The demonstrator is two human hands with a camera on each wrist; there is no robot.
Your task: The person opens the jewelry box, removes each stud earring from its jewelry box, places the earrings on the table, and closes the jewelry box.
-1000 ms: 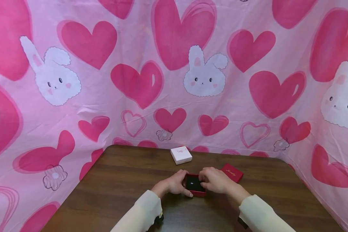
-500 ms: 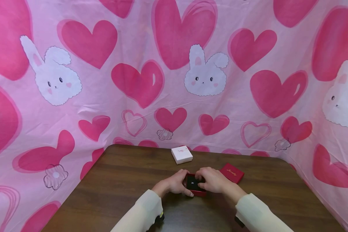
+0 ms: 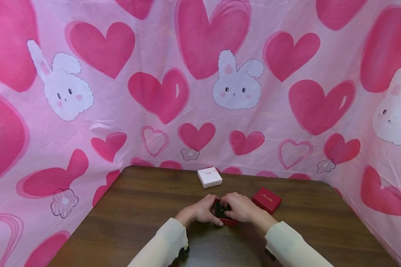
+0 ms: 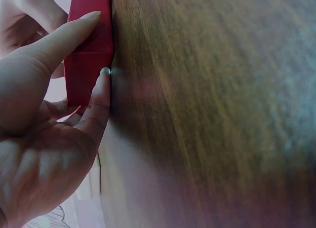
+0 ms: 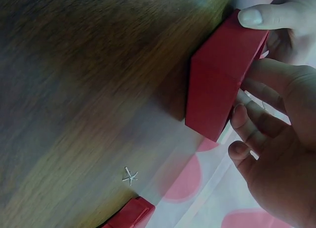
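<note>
A red jewelry box base (image 3: 228, 222) with a black insert (image 3: 218, 213) sits on the table, its lid off. My left hand (image 3: 203, 210) grips its left side, thumb on the near wall, as the left wrist view (image 4: 54, 104) also shows. On the insert is a small silver charm (image 3: 222, 210). My right hand (image 3: 241, 207) reaches over the right rim with its thumb and forefinger bent at the insert. In the right wrist view these fingertips are hidden behind the box wall (image 5: 212, 95), so I cannot tell whether they pinch anything.
The red lid (image 3: 267, 200) with gold lettering lies right of my right hand. Between box and lid, a silver starfish-shaped piece (image 5: 130, 176) shows in the right wrist view. A white box (image 3: 209, 177) stands farther back on the brown table (image 3: 147, 207), before a pink heart-patterned cloth.
My right hand has slid left over the black insert, covering more of it and uncovering more of the red lid. My left hand has kept its grip on the box base.
</note>
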